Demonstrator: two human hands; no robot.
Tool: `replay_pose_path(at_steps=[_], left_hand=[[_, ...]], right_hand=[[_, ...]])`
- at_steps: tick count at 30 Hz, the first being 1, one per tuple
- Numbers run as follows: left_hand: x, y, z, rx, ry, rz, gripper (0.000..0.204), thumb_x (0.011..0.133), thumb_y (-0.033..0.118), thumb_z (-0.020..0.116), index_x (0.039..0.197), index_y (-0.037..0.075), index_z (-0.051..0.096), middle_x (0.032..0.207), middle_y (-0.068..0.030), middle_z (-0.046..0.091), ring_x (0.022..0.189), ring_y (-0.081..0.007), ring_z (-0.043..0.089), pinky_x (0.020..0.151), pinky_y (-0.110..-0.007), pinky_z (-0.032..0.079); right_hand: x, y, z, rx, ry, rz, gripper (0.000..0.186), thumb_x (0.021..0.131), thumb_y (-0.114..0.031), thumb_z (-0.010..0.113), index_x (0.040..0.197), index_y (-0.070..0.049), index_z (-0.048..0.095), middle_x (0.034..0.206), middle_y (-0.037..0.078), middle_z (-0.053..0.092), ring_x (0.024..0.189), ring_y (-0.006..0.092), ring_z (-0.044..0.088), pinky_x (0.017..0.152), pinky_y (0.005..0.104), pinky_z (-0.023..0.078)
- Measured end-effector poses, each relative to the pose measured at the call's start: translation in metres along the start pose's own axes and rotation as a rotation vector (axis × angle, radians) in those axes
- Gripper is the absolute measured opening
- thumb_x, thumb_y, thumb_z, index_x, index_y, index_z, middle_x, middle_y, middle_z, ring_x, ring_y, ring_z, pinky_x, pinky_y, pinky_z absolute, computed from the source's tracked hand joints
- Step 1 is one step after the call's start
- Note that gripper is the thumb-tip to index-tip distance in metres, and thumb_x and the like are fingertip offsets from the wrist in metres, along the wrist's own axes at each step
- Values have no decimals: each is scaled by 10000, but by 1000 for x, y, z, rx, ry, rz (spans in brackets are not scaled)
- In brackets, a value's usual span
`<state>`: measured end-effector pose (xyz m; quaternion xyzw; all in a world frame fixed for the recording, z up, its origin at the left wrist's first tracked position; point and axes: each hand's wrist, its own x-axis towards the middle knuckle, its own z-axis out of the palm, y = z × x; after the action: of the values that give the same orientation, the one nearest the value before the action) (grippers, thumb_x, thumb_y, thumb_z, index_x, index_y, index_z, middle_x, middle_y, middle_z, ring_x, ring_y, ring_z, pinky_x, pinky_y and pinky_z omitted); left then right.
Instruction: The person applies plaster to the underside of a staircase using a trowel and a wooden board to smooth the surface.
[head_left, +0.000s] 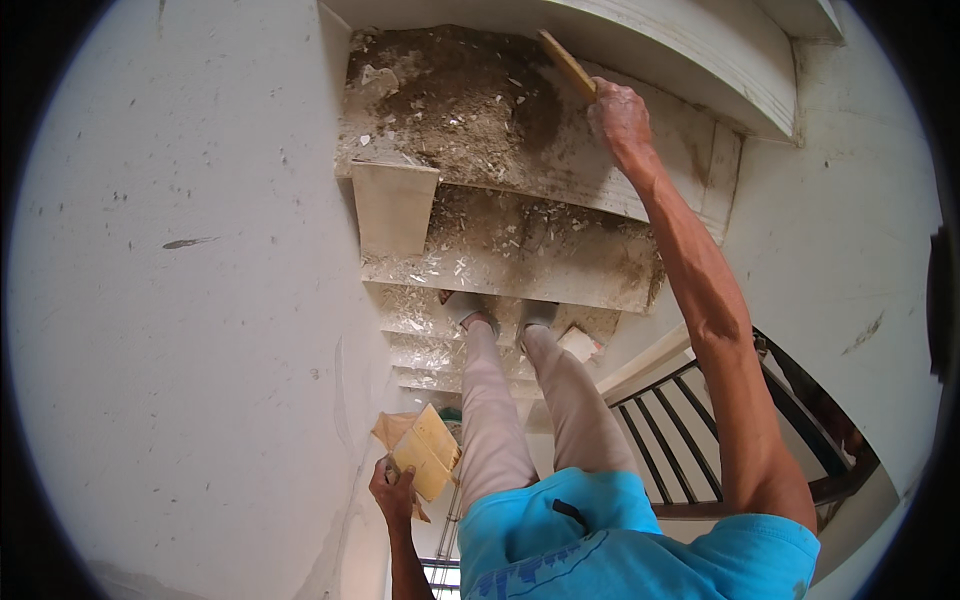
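Note:
My right hand is stretched far forward over the top step. Its fingers are closed round one end of a thin yellowish-brown strip, which slants up to the left beside the curved white riser. Low on the left, my left hand grips a flat yellowish rectangular piece, its thumb on the face. I cannot tell whether this piece is wood or tile. A brownish sheet shows behind it. Dark dirt and white chips cover the top step.
A pale rectangular slab stands against the steps at the left wall. Chips litter the lower steps, where my feet stand. A whitish broken piece lies right of my feet. A dark railing runs along the right.

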<state>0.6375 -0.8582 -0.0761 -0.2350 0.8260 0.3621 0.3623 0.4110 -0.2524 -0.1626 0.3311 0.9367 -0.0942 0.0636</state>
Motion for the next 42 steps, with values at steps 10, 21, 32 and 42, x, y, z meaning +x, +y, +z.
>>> replay_pose_path(at_steps=[10, 21, 32, 42], left_hand=[[2, 11, -5, 42, 60, 92, 389, 715, 22, 722, 1077, -76, 618, 854, -121, 679, 736, -186, 631, 726, -316, 527], [-1, -27, 0, 9, 68, 60, 272, 699, 41, 737, 918, -45, 601, 738, -105, 617, 639, -178, 551, 634, -331, 474], [13, -25, 7, 37, 7, 75, 330, 690, 73, 747, 966, -52, 615, 781, -144, 651, 684, -243, 605, 691, -369, 498], [21, -3, 3, 57, 15, 101, 311, 690, 59, 746, 940, -65, 607, 761, -154, 653, 654, -218, 598, 651, -347, 495]], right_hand=[[23, -4, 7, 78, 90, -123, 353, 824, -47, 535, 1147, -90, 674, 1030, 215, 682, 944, 393, 670, 856, 471, 540], [40, -34, 20, -64, 105, -297, 464, 825, -21, 520, 1252, -171, 621, 1175, 98, 660, 1024, 329, 648, 901, 430, 522], [53, -55, 22, -30, 106, -332, 419, 777, -23, 535, 1138, -149, 707, 949, 171, 706, 931, 347, 673, 843, 452, 536], [-12, -75, 44, -61, 18, -477, 326, 821, 4, 531, 1091, -116, 671, 935, 140, 693, 812, 314, 697, 746, 425, 573]])
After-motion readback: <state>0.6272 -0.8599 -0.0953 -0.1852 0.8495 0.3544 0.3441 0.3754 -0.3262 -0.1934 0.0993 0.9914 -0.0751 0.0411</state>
